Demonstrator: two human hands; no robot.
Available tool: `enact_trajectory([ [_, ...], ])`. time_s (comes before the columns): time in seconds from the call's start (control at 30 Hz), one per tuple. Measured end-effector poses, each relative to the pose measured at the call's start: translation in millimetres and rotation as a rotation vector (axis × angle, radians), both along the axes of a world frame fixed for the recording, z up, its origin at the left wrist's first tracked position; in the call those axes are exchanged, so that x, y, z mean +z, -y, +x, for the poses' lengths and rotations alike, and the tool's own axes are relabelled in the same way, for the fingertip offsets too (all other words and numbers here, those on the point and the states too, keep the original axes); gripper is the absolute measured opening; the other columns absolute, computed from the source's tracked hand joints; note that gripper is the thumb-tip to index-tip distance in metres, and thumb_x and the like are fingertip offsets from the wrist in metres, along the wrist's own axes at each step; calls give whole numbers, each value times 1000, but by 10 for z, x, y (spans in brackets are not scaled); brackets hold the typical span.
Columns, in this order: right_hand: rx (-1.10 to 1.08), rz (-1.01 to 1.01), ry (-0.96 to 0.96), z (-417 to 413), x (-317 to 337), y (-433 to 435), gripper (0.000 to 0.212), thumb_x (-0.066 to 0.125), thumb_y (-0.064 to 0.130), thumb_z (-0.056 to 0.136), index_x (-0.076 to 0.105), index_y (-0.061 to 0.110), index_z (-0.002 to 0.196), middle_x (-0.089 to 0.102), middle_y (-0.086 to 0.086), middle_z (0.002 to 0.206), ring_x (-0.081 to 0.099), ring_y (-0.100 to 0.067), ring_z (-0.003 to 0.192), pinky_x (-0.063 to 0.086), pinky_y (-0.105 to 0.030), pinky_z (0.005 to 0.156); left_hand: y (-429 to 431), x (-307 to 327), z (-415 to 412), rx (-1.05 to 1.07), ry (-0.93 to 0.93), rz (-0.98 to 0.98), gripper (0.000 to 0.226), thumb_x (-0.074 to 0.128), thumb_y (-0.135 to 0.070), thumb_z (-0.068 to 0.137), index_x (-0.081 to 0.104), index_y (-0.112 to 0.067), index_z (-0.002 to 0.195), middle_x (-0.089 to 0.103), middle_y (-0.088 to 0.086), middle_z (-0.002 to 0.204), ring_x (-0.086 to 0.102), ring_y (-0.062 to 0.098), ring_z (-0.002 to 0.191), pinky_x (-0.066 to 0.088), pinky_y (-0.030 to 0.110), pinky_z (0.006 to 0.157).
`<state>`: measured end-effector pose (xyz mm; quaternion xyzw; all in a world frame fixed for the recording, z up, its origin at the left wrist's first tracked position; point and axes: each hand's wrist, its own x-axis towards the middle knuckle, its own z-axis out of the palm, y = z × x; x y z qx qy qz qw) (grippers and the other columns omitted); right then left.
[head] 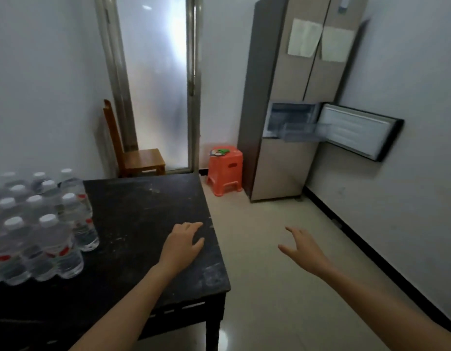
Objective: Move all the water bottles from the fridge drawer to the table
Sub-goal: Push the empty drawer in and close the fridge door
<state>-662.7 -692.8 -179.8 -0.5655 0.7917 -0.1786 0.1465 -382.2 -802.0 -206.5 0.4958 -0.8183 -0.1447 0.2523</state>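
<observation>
Here, nearest to you, your left hand (182, 245) is reaching out palm-down over the right-hand part of the dark surface (143, 211), close to its edge. Its fingers (194, 225) are lying loose and slightly spread, gripping nothing, and whether they are touching the top cannot be told. Your right hand (304, 249) is hanging out beyond that edge, over the pale floor (270, 211), with its fingers (292, 230) splayed apart and the thumb pointing left, also holding nothing. The surface's right edge is running between the two hands.

Off to your left, the water bottles (42, 224) are standing upright on the surface in a tight cluster, white caps up and red-marked labels showing. They are packed against one another at the left side of the view, well apart from your left hand.

Beyond the far side of the surface, a wooden chair (140, 158) is standing against the left wall beside a frosted glass door (156, 84) that is letting in light. To the right of that door an orange plastic stool (225, 171) is sitting on the floor, just beside the tall fridge (277, 72). Midway up the fridge a small compartment door (358, 130) is hanging open to the right, and a clear drawer (305, 133) is sticking out of the opening; blur is keeping its contents from being read. Two sheets of paper (304, 38) are hanging on the fridge's upper doors.
</observation>
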Motion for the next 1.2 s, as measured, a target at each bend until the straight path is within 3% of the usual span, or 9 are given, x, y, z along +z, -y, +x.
enact_trajectory([
  [0.27, -236, -13, 2, -1450, -136, -818, 62, 56, 35, 90, 31, 12, 141, 34, -7, 145, 32, -21, 134, 26, -30, 109, -220, 28, -1822, -264, -53, -15, 42, 55, -27, 89, 50, -16, 129, 55, 4, 128, 44, 21, 119, 34, 31, 100],
  [0.53, -299, -17, -54, -2935, -83, -1211, 58, 56, 33, 90, 34, 11, 139, 36, -8, 143, 34, -22, 132, 28, -31, 107, -439, 201, -3493, -291, -146, -6, 36, 60, -20, 87, 57, -10, 122, 59, 12, 121, 49, 28, 110, 34, 33, 95],
  [0.87, -287, -47, -56, -3863, -146, -1085, 53, 54, 30, 91, 36, 12, 138, 33, -9, 144, 30, -22, 134, 24, -28, 108, -406, 76, -4506, -297, -120, 12, 35, 58, -24, 88, 57, -15, 121, 58, 5, 122, 47, 23, 113, 35, 33, 96],
  [1.2, -179, -105, -117, -4832, -251, -131, 48, 51, 30, 93, 40, 13, 136, 33, -5, 145, 27, -18, 136, 22, -26, 110, 470, -180, -5259, -194, -158, 23, 35, 64, -17, 84, 59, -10, 118, 58, 12, 121, 51, 29, 106, 38, 36, 92],
])
